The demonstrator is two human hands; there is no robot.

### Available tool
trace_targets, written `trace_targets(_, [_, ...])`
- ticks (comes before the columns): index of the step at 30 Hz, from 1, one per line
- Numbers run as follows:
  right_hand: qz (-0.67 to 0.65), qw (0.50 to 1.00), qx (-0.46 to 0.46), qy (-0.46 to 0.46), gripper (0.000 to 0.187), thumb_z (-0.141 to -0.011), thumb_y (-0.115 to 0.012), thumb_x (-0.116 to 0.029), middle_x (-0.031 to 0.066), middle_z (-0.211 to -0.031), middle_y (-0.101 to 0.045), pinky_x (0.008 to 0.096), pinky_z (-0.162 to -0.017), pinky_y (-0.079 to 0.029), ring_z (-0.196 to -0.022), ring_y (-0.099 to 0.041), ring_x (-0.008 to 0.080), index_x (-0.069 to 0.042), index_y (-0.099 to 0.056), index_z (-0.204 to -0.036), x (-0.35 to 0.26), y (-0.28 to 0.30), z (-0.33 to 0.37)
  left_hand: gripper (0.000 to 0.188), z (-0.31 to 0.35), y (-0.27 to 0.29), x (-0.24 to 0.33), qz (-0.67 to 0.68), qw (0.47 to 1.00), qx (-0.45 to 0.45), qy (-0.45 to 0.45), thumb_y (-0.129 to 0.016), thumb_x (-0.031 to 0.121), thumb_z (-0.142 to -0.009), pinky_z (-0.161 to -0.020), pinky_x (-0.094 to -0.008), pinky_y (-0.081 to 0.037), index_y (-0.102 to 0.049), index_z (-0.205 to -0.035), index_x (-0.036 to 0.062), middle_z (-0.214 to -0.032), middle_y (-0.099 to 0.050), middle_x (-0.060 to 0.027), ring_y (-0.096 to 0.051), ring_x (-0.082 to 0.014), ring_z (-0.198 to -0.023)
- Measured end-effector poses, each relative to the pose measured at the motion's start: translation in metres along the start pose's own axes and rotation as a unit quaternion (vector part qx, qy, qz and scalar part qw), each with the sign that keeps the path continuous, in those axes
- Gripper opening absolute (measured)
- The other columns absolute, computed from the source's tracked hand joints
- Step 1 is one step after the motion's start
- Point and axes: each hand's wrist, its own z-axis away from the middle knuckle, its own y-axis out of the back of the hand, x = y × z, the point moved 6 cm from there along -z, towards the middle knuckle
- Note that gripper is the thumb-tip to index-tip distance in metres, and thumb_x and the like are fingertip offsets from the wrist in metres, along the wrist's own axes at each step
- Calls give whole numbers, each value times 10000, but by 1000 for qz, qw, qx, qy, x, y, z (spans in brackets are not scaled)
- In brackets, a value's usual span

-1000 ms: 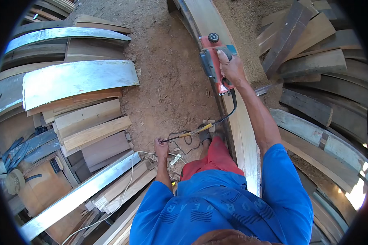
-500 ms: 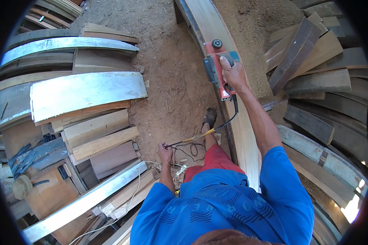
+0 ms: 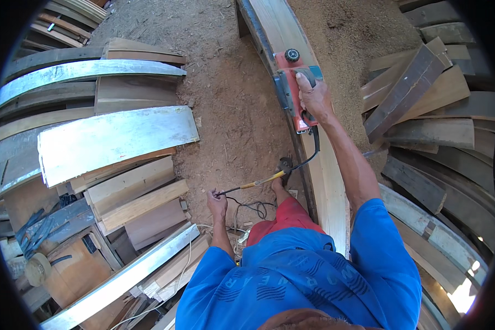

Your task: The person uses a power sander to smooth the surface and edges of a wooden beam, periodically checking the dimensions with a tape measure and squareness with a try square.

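Note:
My right hand is wrapped round the rear handle of a red and teal electric planer with a black knob at its front. The planer rests on a long pale wooden board, which runs away from me along a narrow bench. A dark power cord leaves the back of the planer and curves down to the left. Yellow tape wraps one stretch of it. Away to the left, my left hand pinches that cord, holding it off to the side of the board.
Stacks of planks and a whitish board lie on the left. More piled boards fill the right. Loose cord loops lie on the dirt floor beside my foot. Sawdust covers the ground beyond the bench.
My left hand, with the cord in it, has moved slightly left and up. The planer has stayed almost in place on the board. The view has shifted a little.

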Motion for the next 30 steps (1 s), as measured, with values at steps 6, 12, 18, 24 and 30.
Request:
trace_targets(6, [-26, 998, 17, 56, 523, -925, -661, -564, -5, -599, -541, 304, -454, -420, -494, -526, 109, -62, -621, -783, -25, -9, -26, 391, -38, 10, 30, -15, 1000, 24, -4, -743, 189, -876, -774, -350, -560, -602, -1174, -21, -968, -713, -170, -707, -243, -845])
trace_targets(12, [16, 999, 27, 28, 556, -909, -680, -555, 34, -590, -587, 314, -477, -443, -522, -571, 121, -52, -624, -679, -32, -12, -65, 413, -85, 16, 77, 6, 998, 42, -42, -745, 211, -867, -810, -380, -553, -607, -1178, -23, -989, -710, -185, -706, -279, -907])
trace_targets(18, [77, 996, 28, -22, 665, -895, -620, -607, 221, -804, -705, 462, -729, -510, -786, -700, 326, 51, -701, -853, -31, -10, -91, 396, -118, -10, 108, -70, 994, -20, -80, -740, 222, -857, -828, -403, -541, -623, -1150, -17, -966, -710, -193, -701, -308, -920])
trace_targets(24, [105, 994, 16, 31, 631, -927, -608, -578, 220, -811, -704, 447, -740, -511, -799, -703, 333, 46, -703, -913, -62, -40, -115, 422, -158, -51, 89, -112, 986, -58, -105, -701, 171, -829, -778, -406, -532, -622, -1198, -19, -949, -703, -218, -701, -313, -887])
trace_targets(30, [52, 997, 12, 62, 655, -918, -600, -617, 204, -814, -706, 431, -745, -514, -791, -694, 330, 27, -714, -960, -83, -46, -149, 572, -197, -86, 176, -188, 957, -182, -128, -737, 239, -808, -981, -478, -499, -582, -1298, -13, -1187, -662, -284, -641, -418, -1116])
